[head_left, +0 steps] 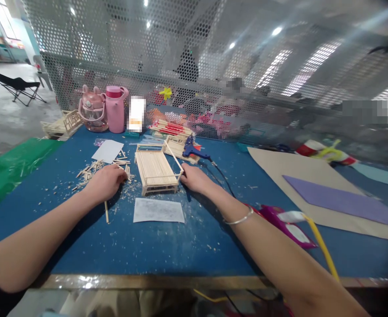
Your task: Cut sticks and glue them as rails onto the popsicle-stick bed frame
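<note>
A miniature bed built from thin wooden sticks [157, 169] stands on the blue table, with a slatted top and low rails. My right hand [192, 175] is closed at its front right corner, where a long stick slants back along the side; the fingertips are partly hidden. To the left, my left hand [109, 179] has its fingers curled down at a heap of short cut sticks [93, 171]; what they pinch cannot be made out. A loose stick [107, 212] pokes out below that hand. In front of the bed lies a white paper rectangle [159, 210].
Behind the bed are a blue glue gun [194, 150] with its cord and a bundle of red-marked sticks [172, 127]. Pink bottle [115, 112] and jug [94, 112] stand by the mesh screen. Purple sheet [342, 200] and beige board [273, 165] lie right.
</note>
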Available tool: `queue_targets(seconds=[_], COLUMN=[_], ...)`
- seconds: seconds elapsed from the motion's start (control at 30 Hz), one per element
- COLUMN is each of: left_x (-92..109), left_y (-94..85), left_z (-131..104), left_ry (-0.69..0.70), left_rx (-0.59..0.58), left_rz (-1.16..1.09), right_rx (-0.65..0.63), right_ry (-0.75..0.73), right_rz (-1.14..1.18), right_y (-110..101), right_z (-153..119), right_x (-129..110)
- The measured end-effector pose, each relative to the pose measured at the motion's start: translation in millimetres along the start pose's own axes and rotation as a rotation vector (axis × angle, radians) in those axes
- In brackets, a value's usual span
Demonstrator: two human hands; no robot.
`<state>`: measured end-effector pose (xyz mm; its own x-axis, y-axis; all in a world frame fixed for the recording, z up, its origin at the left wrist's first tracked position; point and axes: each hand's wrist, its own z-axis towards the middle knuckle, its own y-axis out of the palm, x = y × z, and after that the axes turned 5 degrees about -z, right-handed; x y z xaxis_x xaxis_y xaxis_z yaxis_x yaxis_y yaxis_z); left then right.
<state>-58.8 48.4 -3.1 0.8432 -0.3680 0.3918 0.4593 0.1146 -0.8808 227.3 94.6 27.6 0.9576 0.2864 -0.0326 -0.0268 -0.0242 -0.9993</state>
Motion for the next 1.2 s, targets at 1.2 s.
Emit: queue_targets(seconds=[1.2], left_x=[12], left_y=[2.2], left_z=[4], left_ry=[-0.065], left_rx=[0.037], left_rz=[-0.038], right_rx=[0.306], right_ry=[-0.181], right_rz=[0.525], right_y=[23], right_z=[2], right_x=[23])
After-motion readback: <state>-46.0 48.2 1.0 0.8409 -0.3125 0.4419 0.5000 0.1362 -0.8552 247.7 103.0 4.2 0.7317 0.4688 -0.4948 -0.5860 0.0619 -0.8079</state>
